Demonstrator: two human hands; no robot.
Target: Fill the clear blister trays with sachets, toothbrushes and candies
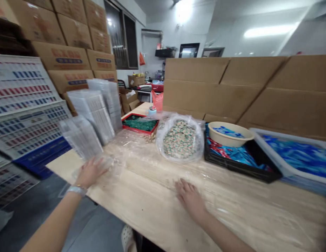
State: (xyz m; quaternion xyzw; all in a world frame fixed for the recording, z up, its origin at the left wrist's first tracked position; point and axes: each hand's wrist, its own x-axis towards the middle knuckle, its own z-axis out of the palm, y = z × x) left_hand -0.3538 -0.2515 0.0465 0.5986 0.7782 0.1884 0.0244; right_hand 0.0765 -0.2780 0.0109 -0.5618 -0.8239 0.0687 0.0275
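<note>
My left hand (90,172) rests with spread fingers on clear plastic at the table's left edge, just in front of the stacked clear plastic trays (81,136). My right hand (190,198) lies palm down on the wooden table (142,196), fingers apart and holding nothing. Beyond it stands an open clear bag (180,140) full of small green and beige pieces. To the right, a cream basin (230,134) with blue packets sits on a black tray (242,167) of blue and red packets.
A red tray (139,124) of green packets is at the back left, and a translucent bin (297,157) of blue packets at the right. Cardboard boxes (247,94) wall off the far side. Printed crates (26,105) stand left of the table.
</note>
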